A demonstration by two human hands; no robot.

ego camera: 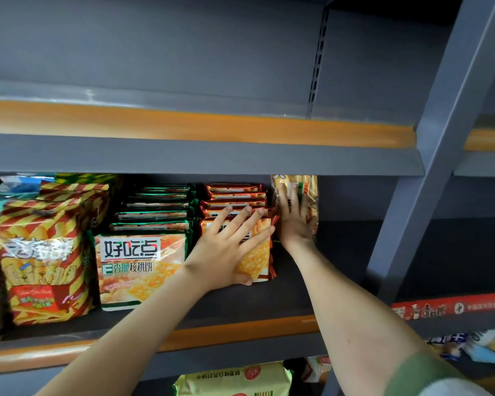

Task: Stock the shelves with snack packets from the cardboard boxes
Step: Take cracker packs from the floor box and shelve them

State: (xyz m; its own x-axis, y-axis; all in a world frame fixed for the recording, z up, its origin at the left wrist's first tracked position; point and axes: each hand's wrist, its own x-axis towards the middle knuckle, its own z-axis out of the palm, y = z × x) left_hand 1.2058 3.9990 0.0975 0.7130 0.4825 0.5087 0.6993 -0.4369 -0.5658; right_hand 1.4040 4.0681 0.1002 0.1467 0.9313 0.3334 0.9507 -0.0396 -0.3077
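My left hand (pixel 229 247) lies flat with spread fingers on the front of a red-edged biscuit packet (pixel 259 258), the foremost of a row standing on the middle shelf (pixel 292 292). My right hand (pixel 295 215) reaches deeper into the shelf, fingers straight, pressed against a clear yellow-orange snack packet (pixel 310 190) that stands upright just right of the red row. A row of green-edged biscuit packets (pixel 140 267) stands to the left of the red row. No cardboard box is in view.
Striped red-and-yellow chip bags (pixel 46 252) fill the shelf's left end. The shelf is bare to the right of my right hand, up to a grey upright post (pixel 406 224). The upper shelf (pixel 183 81) holds nothing. More packets (pixel 232 378) lie on the shelf below.
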